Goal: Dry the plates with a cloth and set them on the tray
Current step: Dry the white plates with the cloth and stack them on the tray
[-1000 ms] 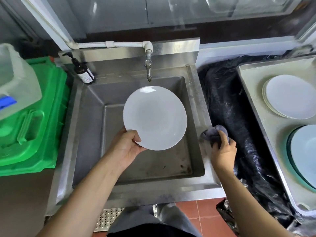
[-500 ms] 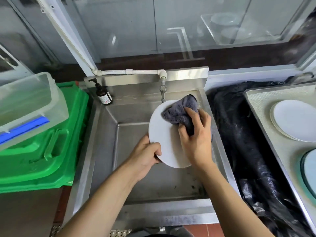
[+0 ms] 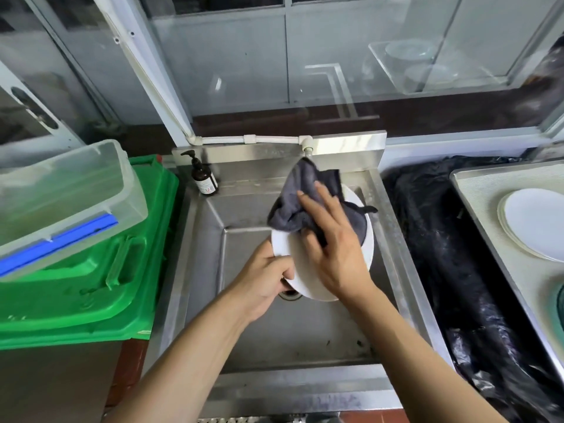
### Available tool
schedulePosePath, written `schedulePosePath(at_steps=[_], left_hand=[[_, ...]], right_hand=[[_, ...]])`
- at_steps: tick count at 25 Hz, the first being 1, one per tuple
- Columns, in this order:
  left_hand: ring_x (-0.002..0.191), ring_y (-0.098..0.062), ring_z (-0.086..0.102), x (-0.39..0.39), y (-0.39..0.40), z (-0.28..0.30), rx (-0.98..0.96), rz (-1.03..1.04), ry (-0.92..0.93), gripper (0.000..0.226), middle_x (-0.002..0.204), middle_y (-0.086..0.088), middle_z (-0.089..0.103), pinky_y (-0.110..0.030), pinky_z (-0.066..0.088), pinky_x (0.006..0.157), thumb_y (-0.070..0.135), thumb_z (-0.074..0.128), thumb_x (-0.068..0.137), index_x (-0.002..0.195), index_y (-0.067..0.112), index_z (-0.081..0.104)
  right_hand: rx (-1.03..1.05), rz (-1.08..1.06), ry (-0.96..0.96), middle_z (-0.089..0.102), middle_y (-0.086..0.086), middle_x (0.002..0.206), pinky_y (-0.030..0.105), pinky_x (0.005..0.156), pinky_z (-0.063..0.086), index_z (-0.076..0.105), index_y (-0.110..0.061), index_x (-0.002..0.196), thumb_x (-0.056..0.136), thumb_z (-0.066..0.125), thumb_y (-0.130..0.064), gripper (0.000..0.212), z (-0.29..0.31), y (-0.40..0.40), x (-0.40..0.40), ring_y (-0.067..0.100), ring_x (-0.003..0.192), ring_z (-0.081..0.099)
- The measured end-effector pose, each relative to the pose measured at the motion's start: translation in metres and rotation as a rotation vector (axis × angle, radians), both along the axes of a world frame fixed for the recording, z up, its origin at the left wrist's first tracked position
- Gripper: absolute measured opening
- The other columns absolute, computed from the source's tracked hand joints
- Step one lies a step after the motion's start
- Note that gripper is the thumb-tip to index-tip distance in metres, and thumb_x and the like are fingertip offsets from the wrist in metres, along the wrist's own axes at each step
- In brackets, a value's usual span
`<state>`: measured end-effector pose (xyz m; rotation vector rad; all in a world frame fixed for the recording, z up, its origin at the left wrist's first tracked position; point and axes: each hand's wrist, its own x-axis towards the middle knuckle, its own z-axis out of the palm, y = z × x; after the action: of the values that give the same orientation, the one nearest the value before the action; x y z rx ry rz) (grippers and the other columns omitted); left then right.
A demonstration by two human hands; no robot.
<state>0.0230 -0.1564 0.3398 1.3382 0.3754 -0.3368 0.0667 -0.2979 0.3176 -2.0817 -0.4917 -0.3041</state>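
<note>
The white plate (image 3: 308, 279) is held over the steel sink (image 3: 250, 340), tilted on its edge, with its face turned toward the person. It is gripped at its lower left rim by the left hand (image 3: 262, 282), whose fingers and thumb are curled around the edge. Just below this hand the sink drain (image 3: 290, 295) is partly seen.

A grey cloth (image 3: 305, 203) is pressed against the face of the plate by the right hand (image 3: 332, 248). The fingers of this hand are spread and nearly straight, laid flat on the cloth; nothing is pinched by them as far as can be seen. The upper part of the plate is covered by the cloth, and one corner of the cloth reaches up to the tap (image 3: 306, 149) at the back wall of the sink.

At the right edge a metal tray (image 3: 476, 209) is seen, and a stack of white plates (image 3: 537, 227) is lying on it. Between the sink and the tray a black plastic sheet (image 3: 442, 270) is spread.

A brown pump bottle (image 3: 204, 178) is standing upright on the back left corner of the sink. To the left of the sink a green bin lid (image 3: 100, 285) is placed, and a clear plastic box (image 3: 67, 190) with a blue strip is resting on it, tilted.
</note>
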Motion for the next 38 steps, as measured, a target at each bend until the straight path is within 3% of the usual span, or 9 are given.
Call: schedulePosePath(at_steps=[3,7,11,13,19,23,28,31,38], left_hand=[[0.064,-0.015,0.051,-0.001,0.010,-0.001,-0.026,-0.003,-0.030,0.038,0.058,-0.001,0.051,-0.038,0.046,0.067,-0.012,0.045,0.066,0.054,0.019,0.063],[0.069,-0.018,0.044,-0.001,0.008,0.010,-0.028,-0.009,-0.042,0.032,0.068,-0.007,0.047,-0.045,0.038,0.073,-0.004,0.046,0.057,0.073,0.019,0.062],[0.083,-0.025,0.052,0.008,0.017,0.012,-0.080,0.054,-0.087,0.045,0.084,-0.014,0.057,-0.047,0.045,0.078,-0.021,0.041,0.072,0.097,0.010,0.061],[0.085,-0.024,0.048,0.009,0.021,0.015,-0.040,0.045,-0.100,0.044,0.086,-0.013,0.053,-0.048,0.045,0.079,-0.013,0.046,0.067,0.104,0.009,0.057],[0.080,-0.016,0.066,0.016,0.021,0.017,-0.114,0.076,-0.145,0.049,0.085,-0.011,0.066,-0.041,0.059,0.070,-0.024,0.037,0.077,0.109,0.007,0.057],[0.085,-0.021,0.060,0.016,0.019,0.019,-0.052,0.060,-0.165,0.045,0.087,-0.013,0.061,-0.051,0.055,0.080,-0.015,0.046,0.070,0.110,0.003,0.055],[0.093,-0.029,0.063,0.028,0.028,0.018,-0.089,0.159,-0.175,0.051,0.094,-0.018,0.064,-0.056,0.055,0.085,-0.027,0.033,0.077,0.105,0.006,0.060],[0.085,-0.028,0.060,0.026,0.034,0.017,-0.080,0.180,-0.142,0.049,0.087,-0.013,0.062,-0.048,0.057,0.070,-0.026,0.034,0.077,0.098,0.009,0.060],[0.087,-0.026,0.045,0.013,0.029,0.009,-0.039,0.007,-0.086,0.051,0.077,-0.003,0.055,-0.047,0.058,0.072,-0.021,0.040,0.079,0.096,0.022,0.063]], right_hand=[[-0.056,0.165,-0.087,0.035,0.010,0.163,0.042,0.126,0.021,0.052,-0.011,0.148,0.096,0.056,-0.010,0.052,0.000,0.007,-0.004,0.018,0.154,0.028],[0.080,-0.111,0.091,0.035,0.007,0.163,0.040,0.123,0.026,0.053,-0.013,0.147,0.097,0.057,-0.004,0.051,0.013,0.011,0.007,0.017,0.152,0.030],[-0.042,0.160,-0.070,0.041,0.010,0.159,0.042,0.124,0.027,0.057,-0.009,0.144,0.095,0.054,-0.009,0.049,0.006,0.016,-0.004,0.016,0.151,0.033],[0.038,-0.072,0.054,0.041,0.008,0.160,0.041,0.122,0.029,0.057,-0.011,0.144,0.097,0.057,-0.005,0.047,0.008,0.005,0.008,0.017,0.149,0.036],[-0.042,0.131,0.008,0.042,0.000,0.158,0.028,0.123,0.027,0.057,-0.018,0.144,0.095,0.053,-0.014,0.049,0.001,0.011,-0.011,0.007,0.149,0.033],[0.032,-0.120,0.127,0.046,0.002,0.157,0.026,0.120,0.030,0.060,-0.017,0.141,0.096,0.058,-0.004,0.046,0.007,0.000,0.001,0.009,0.145,0.040],[-0.052,0.133,0.061,0.041,-0.015,0.155,0.014,0.116,0.027,0.060,-0.024,0.140,0.094,0.050,-0.017,0.047,-0.004,-0.001,-0.026,-0.001,0.146,0.035],[-0.151,0.076,0.003,0.047,-0.008,0.153,0.011,0.113,0.027,0.065,-0.021,0.133,0.092,0.051,-0.018,0.043,-0.013,-0.016,-0.027,-0.002,0.138,0.041],[-0.111,-0.182,0.167,0.034,0.004,0.164,0.042,0.119,0.036,0.051,-0.020,0.149,0.102,0.056,-0.015,0.047,-0.015,-0.041,0.014,0.016,0.151,0.030]])
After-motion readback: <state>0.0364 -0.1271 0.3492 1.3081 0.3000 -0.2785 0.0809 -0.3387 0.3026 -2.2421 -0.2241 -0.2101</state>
